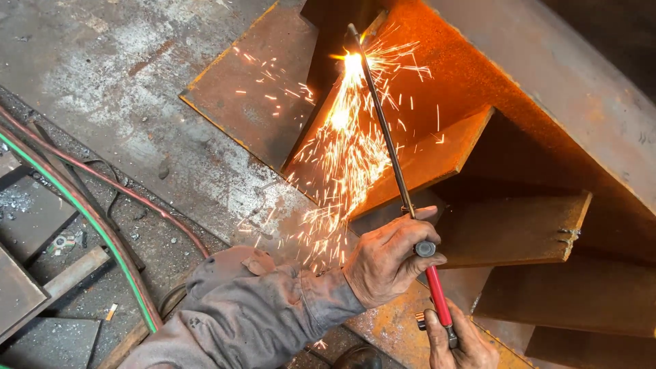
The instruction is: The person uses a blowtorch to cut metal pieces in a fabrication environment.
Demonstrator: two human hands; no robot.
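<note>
The left hand (pixel 389 256) wraps its fingers (pixel 410 229) closed around the cutting torch (pixel 403 198) at its valve, steadying the long tube; the right hand (pixel 461 342) grips the red handle, keeping both clear of the sparks (pixel 338 164) at the rusty steel plate (pixel 437 154). No containers show.

Rust everywhere: the steel plates (pixel 437 154) show a rough, matt orange-brown crust, glowing brighter where the sparks (pixel 342 157) fly. The cutting torch (pixel 389 137) is a thin dark metal tube, dull along its length, running into a glossy red handle (pixel 437 297) that looks like plastic. The left hand (pixel 389 263) comes out of a grey cloth sleeve (pixel 260 307), worn and grimy. The floor (pixel 116 75) is matt grey, scuffed and gritty. Smooth rubbery hoses (pixel 102 232), green and reddish, lie across it.
</note>
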